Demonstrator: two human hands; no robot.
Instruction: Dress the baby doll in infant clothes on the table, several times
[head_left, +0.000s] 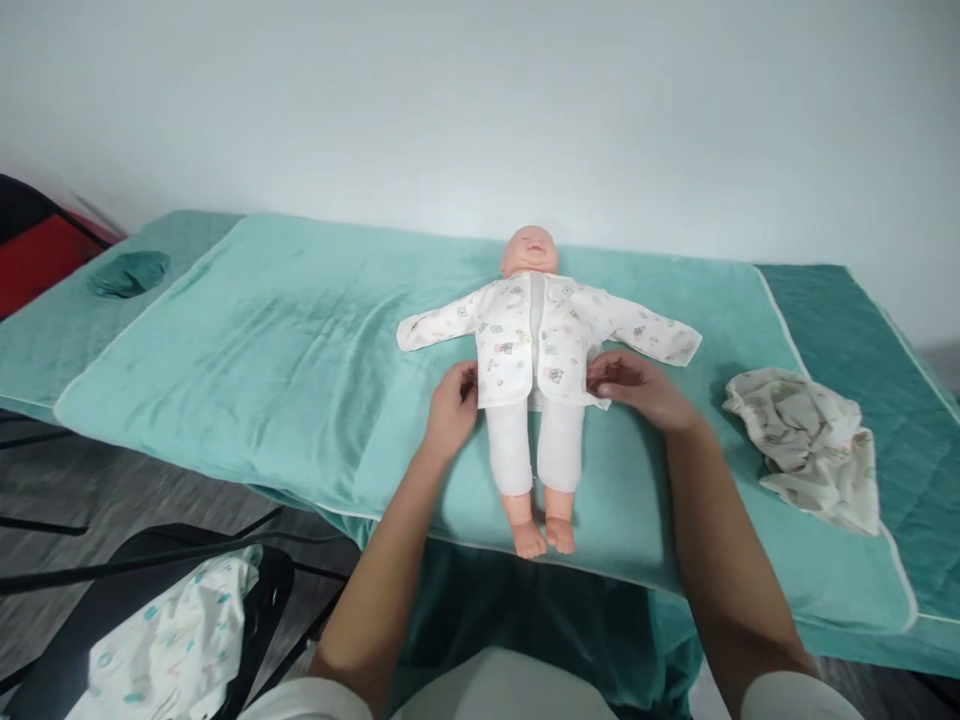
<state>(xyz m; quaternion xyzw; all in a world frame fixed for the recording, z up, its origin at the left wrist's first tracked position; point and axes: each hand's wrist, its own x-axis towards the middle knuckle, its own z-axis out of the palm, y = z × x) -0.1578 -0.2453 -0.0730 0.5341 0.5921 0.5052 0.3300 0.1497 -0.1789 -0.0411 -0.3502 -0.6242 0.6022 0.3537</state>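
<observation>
A baby doll (530, 252) lies face up on a green padded bed (300, 330), its bare feet at the near edge. It wears a white patterned jacket (502, 335) with sleeves spread wide, and white trousers (510, 450). My left hand (454, 405) is at the jacket's lower left edge, fingers curled against the hem. On the other side my right hand (637, 385) pinches the lower right edge of the jacket. The left fingertips are partly hidden at the cloth.
A crumpled patterned cloth (814, 440) lies on the bed to the right. Below left, a black chair (142, 545) holds a white cloth with green print (176, 640). A face hole (129, 273) is at the bed's left end. The wall (480, 110) stands right behind.
</observation>
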